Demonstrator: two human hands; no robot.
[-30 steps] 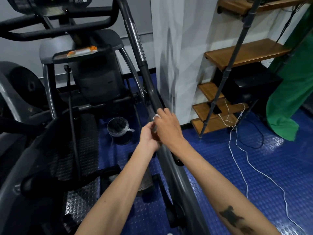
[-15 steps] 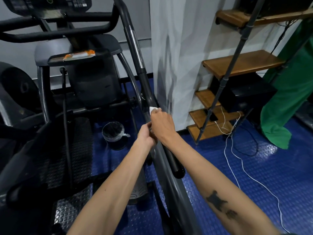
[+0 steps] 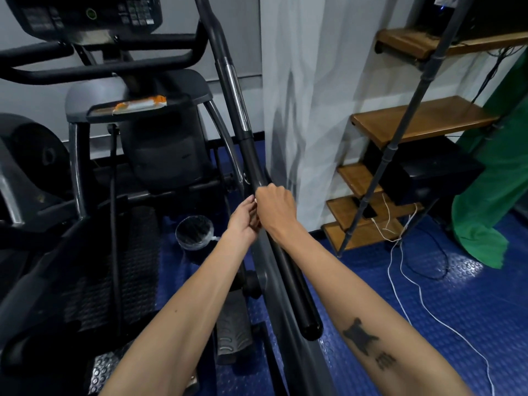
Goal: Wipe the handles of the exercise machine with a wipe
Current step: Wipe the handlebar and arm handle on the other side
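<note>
Both hands have climbed the long dark grey handle bar point(image 3: 251, 155) since a second ago: my right hand point(image 3: 275, 208) grips it through the white wipe point(image 3: 255, 200), left hand point(image 3: 243, 221) pinches at nine o'clock. Chrome section at twelve o'clock remains, I judge.

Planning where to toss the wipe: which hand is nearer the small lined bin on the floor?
Left. The left hand is just right of and above the bin; the right hand grips the machine's handle, farther right.
</note>
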